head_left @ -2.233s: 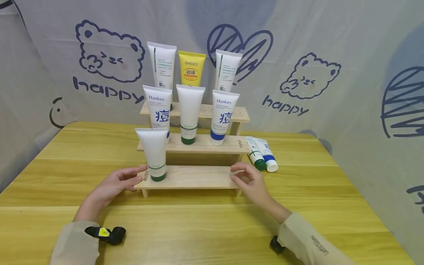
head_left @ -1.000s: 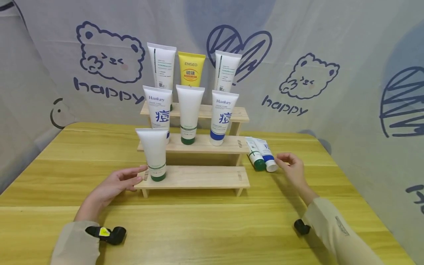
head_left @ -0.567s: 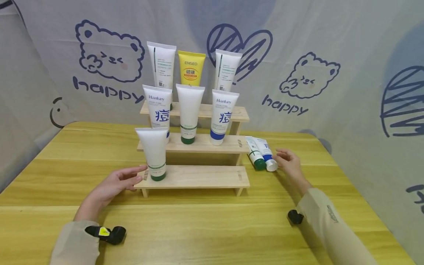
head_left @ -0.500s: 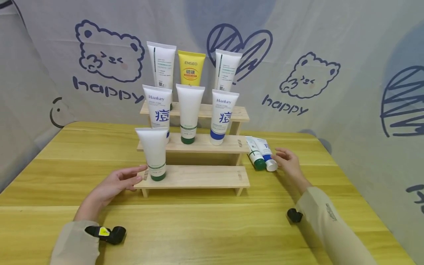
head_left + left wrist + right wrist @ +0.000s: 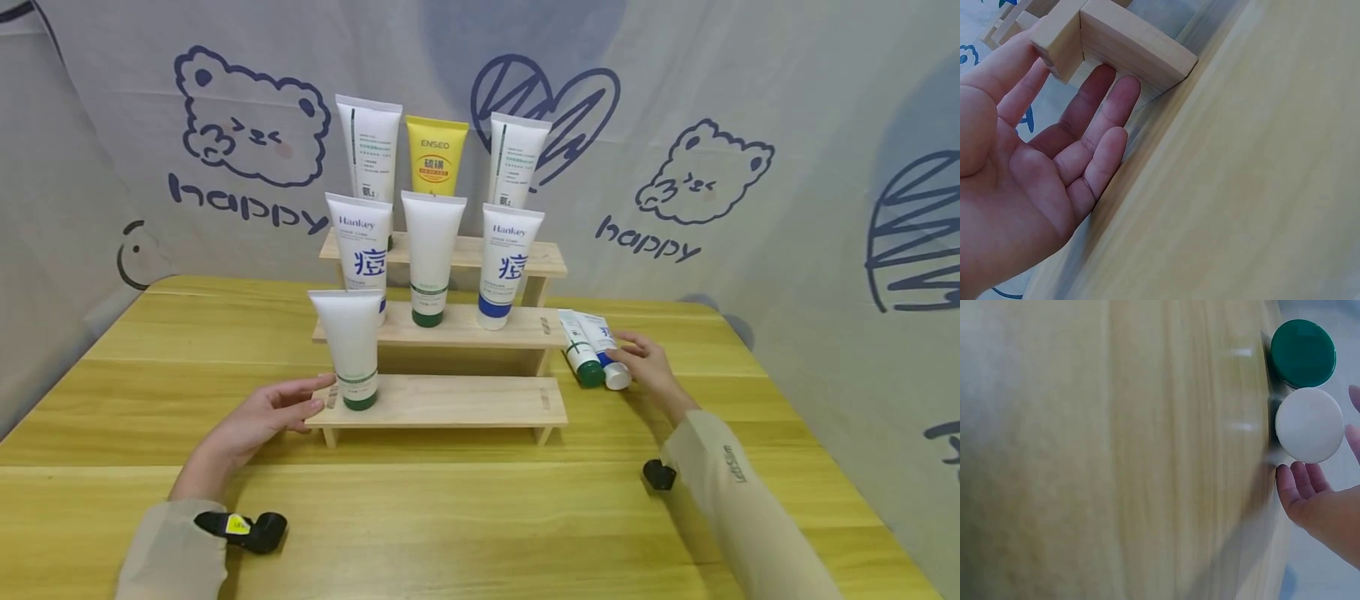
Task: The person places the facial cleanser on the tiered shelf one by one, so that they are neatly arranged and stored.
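Observation:
In the head view my left hand [image 5: 262, 414] rests at the left end of the wooden stand's lowest shelf [image 5: 457, 398], fingers loosely extended. The left wrist view shows the fingers beside a wooden stand leg [image 5: 1135, 47]. My right hand [image 5: 647, 367] reaches over the white tube with a blue band [image 5: 600, 335], which lies on the table. In the right wrist view several fingertips [image 5: 1285, 478] are low beside its white cap [image 5: 1309, 425], and two more show above it. A white tube with a green cap [image 5: 579, 348] lies alongside. One plain white tube [image 5: 351, 337] stands on the lowest shelf's left end.
The middle shelf [image 5: 465, 335] bears two Hankey tubes [image 5: 510, 258] and a plain white tube [image 5: 431, 246] between them. On the top shelf [image 5: 543, 258] a yellow tube [image 5: 435, 154] stands between two white tubes [image 5: 517, 158]. A patterned cloth [image 5: 712, 75] hangs behind the table [image 5: 420, 517].
My right hand has moved from the lowest shelf's right end over to the lying tubes, then closer in over the blue-banded one. The left hand has stayed in place.

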`<action>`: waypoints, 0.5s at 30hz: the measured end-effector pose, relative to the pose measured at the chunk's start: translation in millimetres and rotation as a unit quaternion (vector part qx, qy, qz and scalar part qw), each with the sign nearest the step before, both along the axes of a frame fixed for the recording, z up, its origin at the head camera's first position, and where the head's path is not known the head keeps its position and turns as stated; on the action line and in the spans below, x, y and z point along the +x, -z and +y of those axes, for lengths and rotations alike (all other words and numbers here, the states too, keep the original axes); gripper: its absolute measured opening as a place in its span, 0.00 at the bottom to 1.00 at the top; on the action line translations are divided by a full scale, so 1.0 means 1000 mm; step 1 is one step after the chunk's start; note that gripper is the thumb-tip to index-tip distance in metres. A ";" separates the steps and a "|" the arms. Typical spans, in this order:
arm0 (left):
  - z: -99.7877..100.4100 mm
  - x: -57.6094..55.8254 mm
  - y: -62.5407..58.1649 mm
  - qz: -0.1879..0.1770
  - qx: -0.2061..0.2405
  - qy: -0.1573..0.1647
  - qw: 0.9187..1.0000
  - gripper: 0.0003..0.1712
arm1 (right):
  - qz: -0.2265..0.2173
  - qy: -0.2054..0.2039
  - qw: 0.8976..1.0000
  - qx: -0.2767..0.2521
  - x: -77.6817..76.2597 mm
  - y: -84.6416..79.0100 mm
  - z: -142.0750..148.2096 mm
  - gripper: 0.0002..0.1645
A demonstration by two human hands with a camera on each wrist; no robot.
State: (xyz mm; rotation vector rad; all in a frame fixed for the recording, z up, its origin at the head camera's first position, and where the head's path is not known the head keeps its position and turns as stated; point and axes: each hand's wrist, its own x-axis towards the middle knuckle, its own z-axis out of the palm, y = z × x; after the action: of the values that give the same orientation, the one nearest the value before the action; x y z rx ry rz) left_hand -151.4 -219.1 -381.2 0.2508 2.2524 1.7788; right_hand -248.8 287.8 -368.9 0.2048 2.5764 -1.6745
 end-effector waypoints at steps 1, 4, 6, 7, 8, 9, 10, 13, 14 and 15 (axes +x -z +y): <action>0.000 0.000 0.001 0.000 -0.001 -0.001 1.000 0.30 | -0.003 -0.004 1.000 0.003 0.000 0.001 0.000 0.32; 0.001 -0.001 0.002 0.000 -0.004 -0.003 1.000 0.31 | -0.008 -0.013 1.000 0.009 -0.001 0.001 0.000 0.32; 0.001 -0.001 0.002 -0.001 -0.004 -0.004 1.000 0.31 | -0.011 -0.017 1.000 0.014 -0.001 0.001 0.000 0.32; 0.001 -0.001 0.002 -0.002 -0.004 -0.004 1.000 0.31 | -0.011 -0.013 1.000 0.015 -0.002 0.002 0.000 0.32; 0.001 -0.001 0.002 -0.002 -0.004 -0.005 1.000 0.31 | -0.010 -0.014 1.000 0.014 -0.002 0.003 0.000 0.32; 0.001 -0.001 0.002 -0.002 -0.004 -0.003 1.000 0.31 | -0.008 -0.015 1.000 0.012 -0.002 0.004 0.001 0.31; 0.001 0.000 0.001 -0.001 -0.003 -0.003 1.000 0.31 | -0.005 -0.018 1.000 0.012 -0.002 0.005 0.001 0.31; 0.000 0.000 0.000 0.002 -0.004 0.000 1.000 0.31 | 0.006 -0.024 1.000 0.007 -0.002 0.006 0.002 0.30; 0.000 0.000 0.000 0.001 -0.005 0.000 1.000 0.31 | 0.007 -0.031 0.999 0.004 -0.002 0.006 0.002 0.30; 0.000 0.000 0.000 0.001 -0.004 0.000 1.000 0.30 | 0.008 -0.033 0.999 0.004 -0.002 0.006 0.003 0.30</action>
State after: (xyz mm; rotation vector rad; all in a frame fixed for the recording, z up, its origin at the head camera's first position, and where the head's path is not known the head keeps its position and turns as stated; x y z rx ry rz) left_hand -151.0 -219.0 -380.9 0.2510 2.2621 1.7697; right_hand -250.7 290.5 -375.1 0.1070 2.5711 -1.6505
